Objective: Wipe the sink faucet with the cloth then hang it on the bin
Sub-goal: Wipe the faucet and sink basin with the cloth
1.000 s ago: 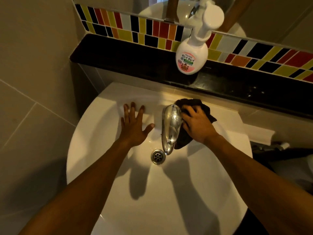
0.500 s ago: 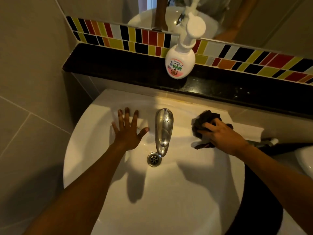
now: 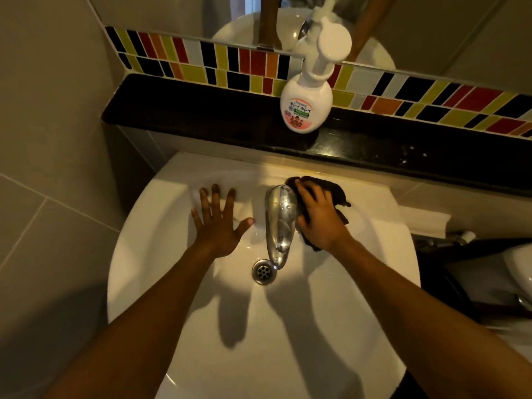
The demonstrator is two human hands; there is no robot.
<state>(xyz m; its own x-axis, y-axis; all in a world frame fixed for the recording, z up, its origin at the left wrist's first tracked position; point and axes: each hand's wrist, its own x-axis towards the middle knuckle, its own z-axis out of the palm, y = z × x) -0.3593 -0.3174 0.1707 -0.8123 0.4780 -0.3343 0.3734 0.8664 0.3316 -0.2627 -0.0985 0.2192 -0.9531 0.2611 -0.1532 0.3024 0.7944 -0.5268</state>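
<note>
A chrome faucet (image 3: pixel 279 223) reaches over the white sink (image 3: pixel 178 286) toward the drain (image 3: pixel 263 272). My right hand (image 3: pixel 319 223) presses a dark cloth (image 3: pixel 335 189) against the faucet's right side; most of the cloth is hidden under the hand. Flat on the sink's rim to the left of the faucet lies my left hand (image 3: pixel 217 223), fingers spread and holding nothing. No bin shows in this view.
A white pump soap bottle (image 3: pixel 306 106) stands on the black ledge (image 3: pixel 187 110) behind the sink, under a band of coloured tiles and a mirror. Grey tiled wall closes in on the left. Dark fittings and another white fixture (image 3: pixel 521 272) sit at the right.
My right hand with the cloth had swung out to the right rim of the sink and has come back against the faucet's right side. My left hand stays flat on the rim.
</note>
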